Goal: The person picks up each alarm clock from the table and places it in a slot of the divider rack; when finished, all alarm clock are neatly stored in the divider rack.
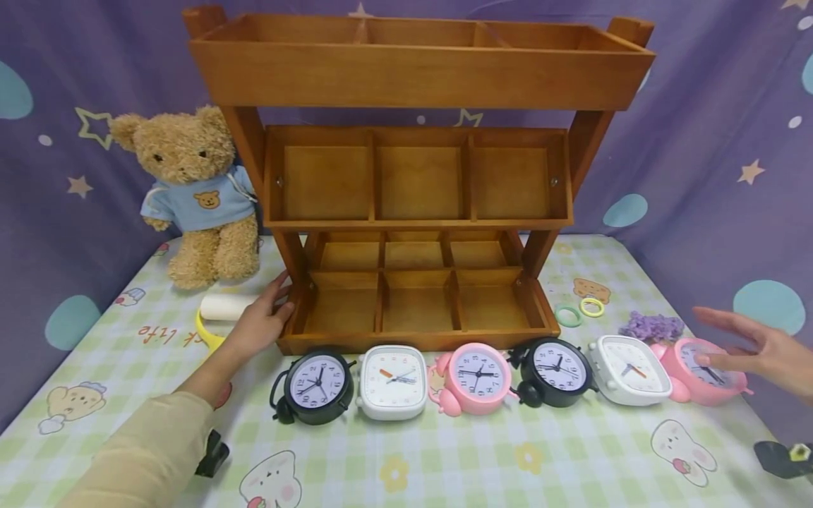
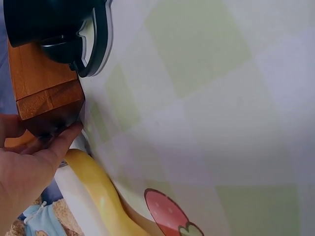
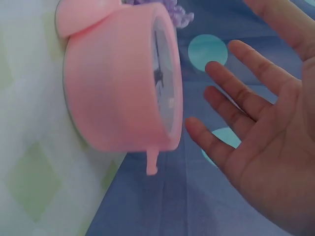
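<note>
Resting against the lower left corner of the wooden shelf (image 1: 419,212), left hand (image 1: 260,321) with fingers straight, fingertips (image 2: 69,135) touching the dark corner block, gripping nothing. Spread and relaxed, right hand (image 1: 756,349), palm turned toward the far-right pink clock (image 1: 701,363), just beside its face with a narrow gap seen from the right wrist, not touching.

Lined up just in front of the shelf's front edge, six clocks: black clock (image 1: 314,386), white clock (image 1: 392,381), second pink clock (image 1: 475,377), second black clock (image 1: 555,367), second white clock (image 1: 631,370), then the far-right pink one, each close to or touching its neighbour. Left between the clock row and the near table edge, a broad band of bare cloth. Crowded beside the left hand: a cream roll (image 1: 225,307) and a yellow band (image 1: 208,333), both near the shelf corner. Set near the shelf's right corner, two small rings (image 1: 581,310); behind the far-right clock, a purple tuft (image 1: 654,326).

Spread underneath, a green-checked tablecloth (image 1: 444,466) with cartoon prints. Seated left of the shelf, a teddy bear (image 1: 197,190) in a blue shirt. Hung behind and to both sides, a purple curtain (image 1: 711,141) with stars and dots, closing in the table's far and side edges.
</note>
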A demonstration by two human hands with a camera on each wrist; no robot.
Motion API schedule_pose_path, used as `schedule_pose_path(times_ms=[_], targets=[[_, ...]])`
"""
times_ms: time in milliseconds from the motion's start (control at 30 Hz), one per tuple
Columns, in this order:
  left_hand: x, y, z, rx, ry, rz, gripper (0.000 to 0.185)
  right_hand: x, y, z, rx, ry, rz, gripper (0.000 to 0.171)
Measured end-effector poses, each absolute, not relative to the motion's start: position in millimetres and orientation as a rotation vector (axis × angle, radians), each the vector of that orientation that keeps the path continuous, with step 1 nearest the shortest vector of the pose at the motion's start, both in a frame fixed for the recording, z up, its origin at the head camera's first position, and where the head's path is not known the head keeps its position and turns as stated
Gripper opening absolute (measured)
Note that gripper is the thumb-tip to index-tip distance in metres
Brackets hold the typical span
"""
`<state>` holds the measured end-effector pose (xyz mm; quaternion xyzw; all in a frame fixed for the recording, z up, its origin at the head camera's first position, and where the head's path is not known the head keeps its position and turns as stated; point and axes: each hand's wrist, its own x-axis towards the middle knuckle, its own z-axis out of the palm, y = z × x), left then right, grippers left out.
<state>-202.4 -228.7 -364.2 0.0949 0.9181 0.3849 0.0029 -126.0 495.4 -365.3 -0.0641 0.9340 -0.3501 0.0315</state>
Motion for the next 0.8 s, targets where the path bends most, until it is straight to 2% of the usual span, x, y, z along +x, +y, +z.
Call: schedule_pose_path(times_ms=[167,400,800], targets=[[-201,-229,-363,0.281,2.829,1.237,0.062,-128,505,-372,-0.255,2.829,-1.023,0.080],[-201,-228,-363,0.274,2.807,1.262,0.061,-128,511,-382,-0.403,2.818,-0.938,0.090],[-202,-229,-365,0.264,2.816,1.247,0.061,-126,509,-400,-0.535,2.741,-1.047,0.107]])
